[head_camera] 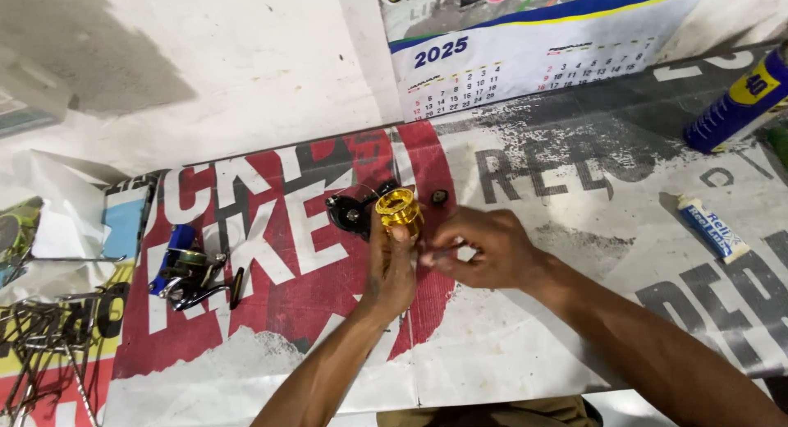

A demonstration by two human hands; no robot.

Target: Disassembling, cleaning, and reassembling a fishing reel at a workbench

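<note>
1. Head cam, looking down at a bench covered w/ a printed banner in red, white and black (271, 312); both hands meet at centre frame.
2. Left hand (391, 267) comes up from the bottom edge, fingers wrapped round a shiny gold metal fishing-reel spool (400, 209), thumb pressed on its lower rim. Grip is closed on the spool.
3. Black reel body (351, 213) sits just left of the spool, touching or right against it; can't tell if they're joined.
4. Right hand (480, 248) enters from lower right, fingers curled shut, pinching a thin tool (443, 250) just beside the spool's base. Tool mostly hidden, kind not clear.
5. Small black round part (440, 197) lies on the banner just right of the spool, apart from both hands.
6. Mid-left: blue-and-black fishing reel w/ handle (190, 273), lying alone.
7. Far left, lower: pile of thin metal rods (45, 332).
8. Upper right corner: blue spray can w/ yellow label (739, 103), lying tilted. Below it, right side: small white-and-blue tube (712, 228).
9. Top centre: wall calendar sheet (525, 57) hanging down to the bench edge.
</note>
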